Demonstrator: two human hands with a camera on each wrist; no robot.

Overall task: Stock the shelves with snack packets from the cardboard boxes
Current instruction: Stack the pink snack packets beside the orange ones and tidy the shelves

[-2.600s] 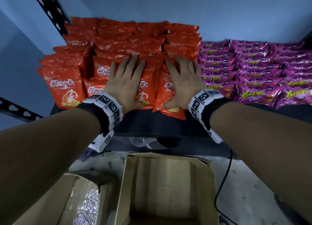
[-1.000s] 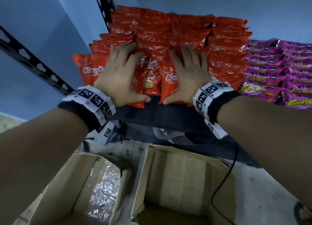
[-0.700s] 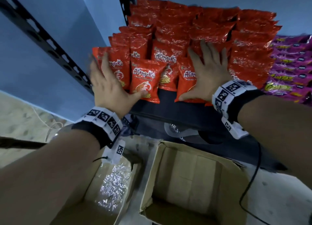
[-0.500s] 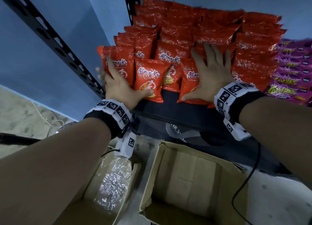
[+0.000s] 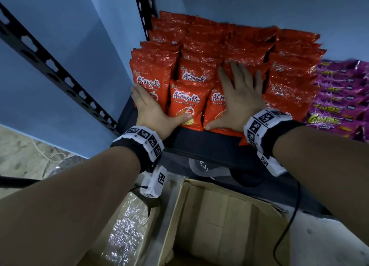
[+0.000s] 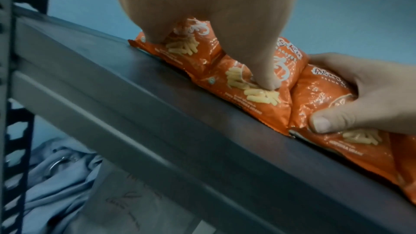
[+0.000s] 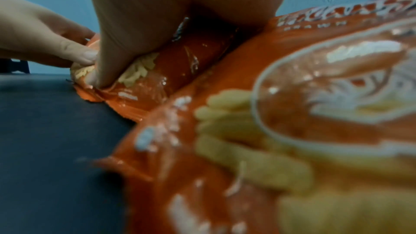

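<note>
Left hand [image 5: 153, 114] flat, fingers straight, pressing packets [image 5: 187, 104] at shelf [image 5: 201, 144] front left corner. Right hand [image 5: 239, 104] likewise spread flat on neighbouring packets, gripping nothing. Below, open boxes [image 5: 225, 223].

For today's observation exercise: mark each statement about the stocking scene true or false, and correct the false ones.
1. Both hands lie flat on the red packets. True: left hand, right hand.
2. The purple packets sit left of the red ones. False: they are to the right.
3. The cardboard box below the shelf is full of packets. False: the visible part of its inside shows none.
4. The red packets are stacked in overlapping rows. True.
5. The right hand grips a purple packet. False: it presses on red packets.
</note>
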